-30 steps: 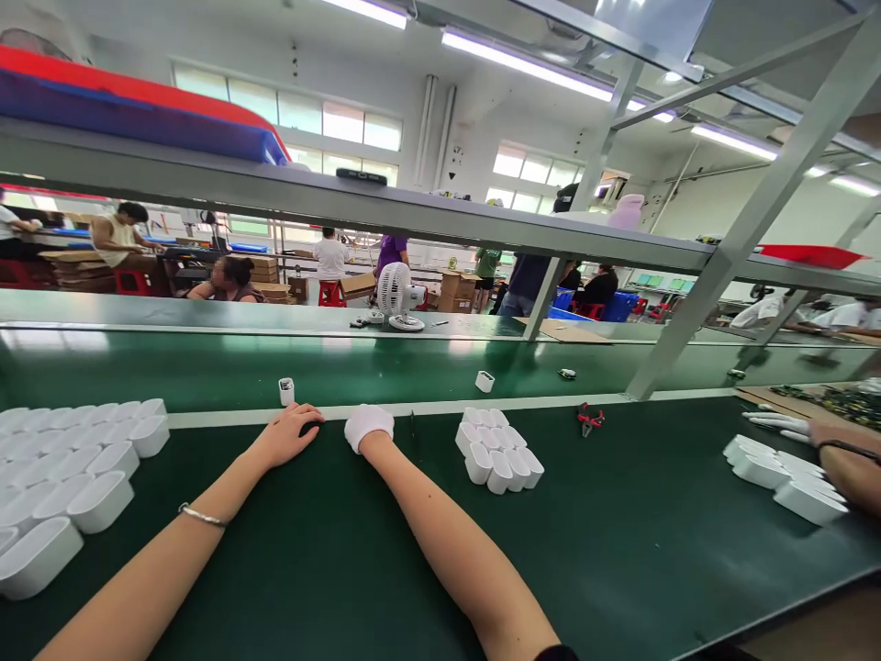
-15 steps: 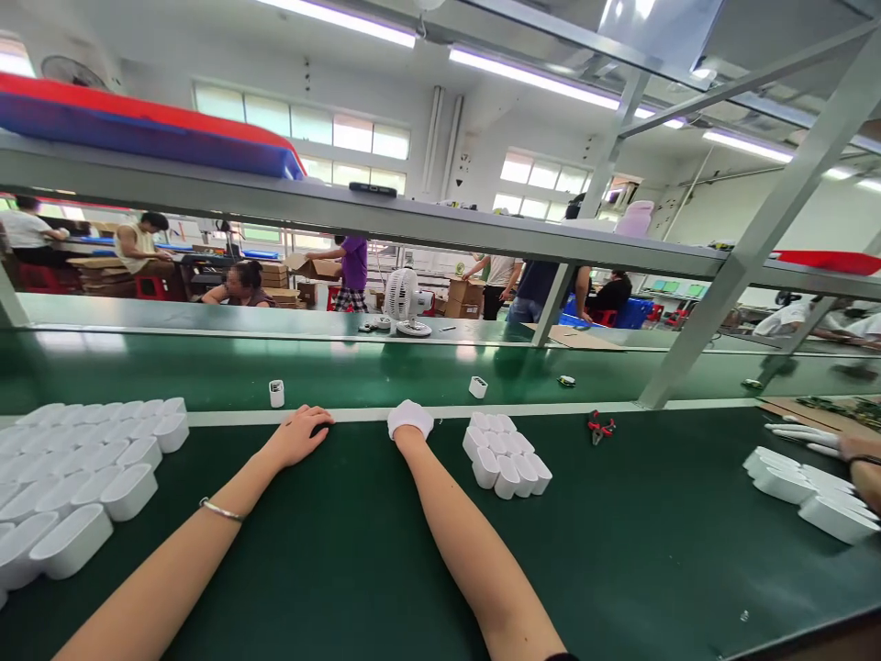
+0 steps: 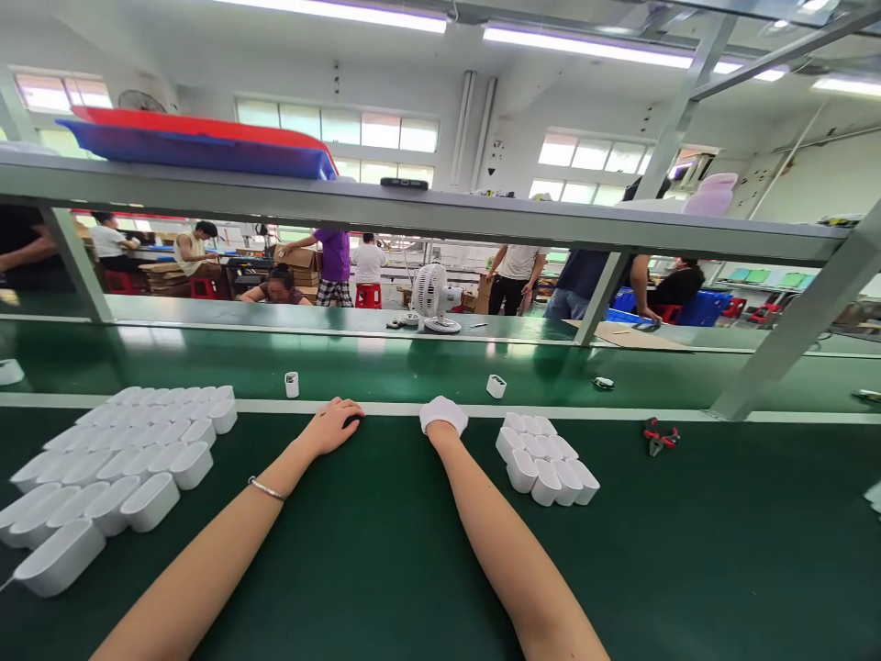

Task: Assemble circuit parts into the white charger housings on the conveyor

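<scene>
My left hand (image 3: pixel 334 427) lies palm down at the white strip (image 3: pixel 385 409) along the far edge of the green table (image 3: pixel 364 560). Its fingers are stretched out and it holds nothing. My right hand (image 3: pixel 444 416) rests at the same strip, wrapped in what looks like a white glove; its fingers cannot be made out. To its right stands a block of white oval cups (image 3: pixel 543 459). A larger group of these cups (image 3: pixel 117 450) fills the left side. Beyond the strip, small white housings stand upright, one (image 3: pixel 292 385) past my left hand and another (image 3: pixel 496 386) past my right.
Red-handled pliers (image 3: pixel 661 436) lie at right. A small circuit board (image 3: pixel 604 384) sits on the green belt (image 3: pixel 413 367). A shelf (image 3: pixel 440 211) with metal posts crosses above, carrying a blue tray (image 3: pixel 206 156). Beyond stand a white fan (image 3: pixel 432 294) and several people.
The view has turned left, so the co-worker's hand at the right is out of sight. The housings on the belt have shifted left relative to the table. My hands stay in place.
</scene>
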Demonstrator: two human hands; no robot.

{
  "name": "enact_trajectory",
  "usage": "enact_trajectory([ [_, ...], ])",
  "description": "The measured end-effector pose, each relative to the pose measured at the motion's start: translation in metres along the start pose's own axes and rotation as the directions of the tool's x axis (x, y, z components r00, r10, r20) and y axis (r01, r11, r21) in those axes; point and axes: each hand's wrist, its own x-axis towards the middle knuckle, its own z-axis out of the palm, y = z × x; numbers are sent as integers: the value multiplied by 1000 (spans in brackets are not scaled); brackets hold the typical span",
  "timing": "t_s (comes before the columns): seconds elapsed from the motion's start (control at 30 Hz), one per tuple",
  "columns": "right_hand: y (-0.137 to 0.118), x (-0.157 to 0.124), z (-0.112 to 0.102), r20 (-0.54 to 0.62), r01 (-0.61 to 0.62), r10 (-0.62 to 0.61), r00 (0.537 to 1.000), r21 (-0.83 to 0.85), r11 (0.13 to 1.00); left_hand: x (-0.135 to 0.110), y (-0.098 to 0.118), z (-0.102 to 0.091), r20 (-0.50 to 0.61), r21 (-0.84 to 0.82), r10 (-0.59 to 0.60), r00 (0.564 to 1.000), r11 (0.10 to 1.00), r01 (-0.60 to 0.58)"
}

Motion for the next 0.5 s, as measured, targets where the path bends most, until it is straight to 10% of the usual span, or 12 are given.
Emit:
enact_trajectory([
  [0.33,3,-13,-18,41,48,-45,998,-75,996,-7,21,-9,-133,-19,-89,987,996,87],
  [0.5,-28,-37,-1,20,225,-224,974,-121,967,25,39,-47,-471,-37,-221,854,972,232],
])
